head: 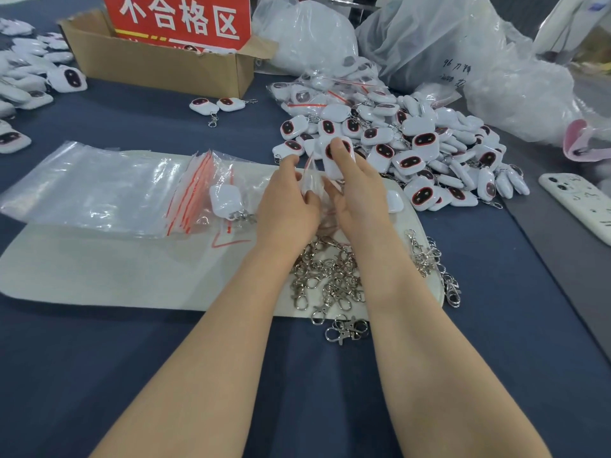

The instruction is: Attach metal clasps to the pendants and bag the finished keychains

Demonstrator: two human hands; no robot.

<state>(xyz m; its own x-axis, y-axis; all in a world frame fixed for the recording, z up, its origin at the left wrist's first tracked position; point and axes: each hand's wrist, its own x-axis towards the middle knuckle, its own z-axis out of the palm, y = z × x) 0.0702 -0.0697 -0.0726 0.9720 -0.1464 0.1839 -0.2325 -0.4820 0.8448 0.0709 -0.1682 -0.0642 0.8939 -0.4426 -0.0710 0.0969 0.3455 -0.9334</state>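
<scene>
My left hand point(287, 203) pinches the mouth of a small clear zip bag point(312, 180) with a red seal strip. My right hand point(358, 190) grips a white pendant point(337, 153) with a dark red-rimmed face, held at the bag's opening. Below my wrists lies a heap of metal clasps point(327, 276) on a white mat point(99, 266). A stack of empty zip bags point(99, 190) lies left on the mat, with one clasped keychain point(226, 201) on top. A big pile of pendants point(413, 143) sits to the right.
A cardboard box point(165, 64) with a red sign stands at the back. Two keychains point(218, 105) lie before it. More white pendants point(29, 71) spread at the far left. Large plastic bags point(446, 44) sit behind the pile. A phone point(582, 206) lies at right.
</scene>
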